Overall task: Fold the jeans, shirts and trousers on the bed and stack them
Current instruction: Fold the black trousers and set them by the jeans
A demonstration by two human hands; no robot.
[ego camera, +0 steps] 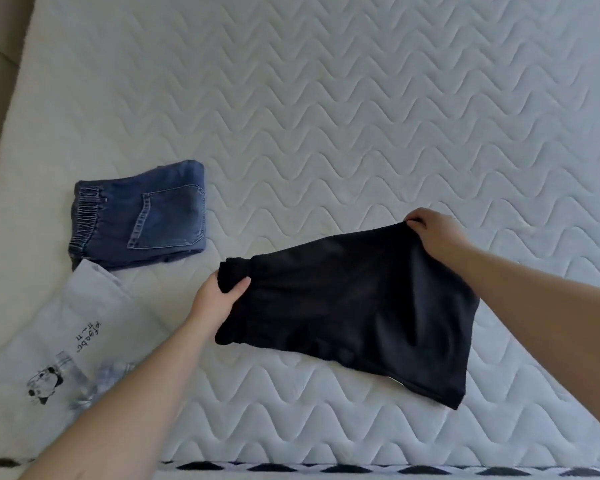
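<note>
— So, how far along are they, from where you stand?

— Somewhere in the middle, I'd say. Nearest me, the black trousers [354, 313] are in both hands, folded down to a broad panel and held low over the mattress [361, 98]. Their lower corner looks to rest on the quilting, but I can't say for sure.

— How are the hands set?

— The left hand [219, 299] has its fingers and thumb curled round the bunched waistband end. The right hand [433, 233] pinches the far top corner, fingers closed over the edge of the cloth. Both are holding fabric; neither is free.

— So that pair is finished?

— Not quite, to my eye. It seems to be part-folded and not laid down or placed on any pile yet. Whether it gets another fold, I can't tell.

— And the shirt?

— To the left, near the bed's edge, the pale shirt [66, 323] with a small cartoon print and some lettering lies loosely spread, with some crumpled pale cloth at its near end. I'd judge it not yet folded.

— Anything done?

— Further back, the jeans [142, 220] sit as a tidy blue bundle, back pocket and elastic waist up, just touching the top of the shirt. That one looks done.

— And a stack?

— Nothing sits on the jeans yet. Beyond them there's only bare quilted mattress.
</note>
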